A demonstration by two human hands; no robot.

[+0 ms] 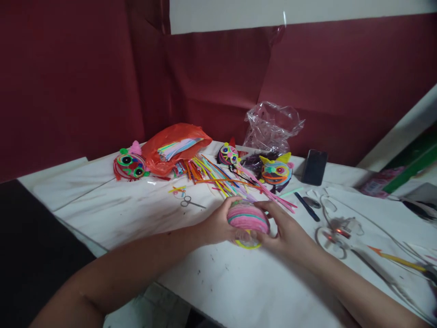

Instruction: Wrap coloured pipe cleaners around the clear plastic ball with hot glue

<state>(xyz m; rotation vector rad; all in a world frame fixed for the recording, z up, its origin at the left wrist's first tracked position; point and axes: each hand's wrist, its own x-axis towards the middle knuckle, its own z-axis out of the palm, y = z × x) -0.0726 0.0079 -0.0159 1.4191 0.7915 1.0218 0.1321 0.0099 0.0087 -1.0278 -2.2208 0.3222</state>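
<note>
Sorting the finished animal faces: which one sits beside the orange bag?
The red face with the pink tuft, far left, touching the orange bag; the other two sit right of the sticks.

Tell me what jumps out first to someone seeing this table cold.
Both hands, left hand and right hand, cup a pink wound pipe-cleaner ball at the near middle of the white table. Behind it lie a spread of loose multicoloured pipe cleaners and an orange plastic bag, with a finished big-eyed pipe-cleaner face far left.
</note>
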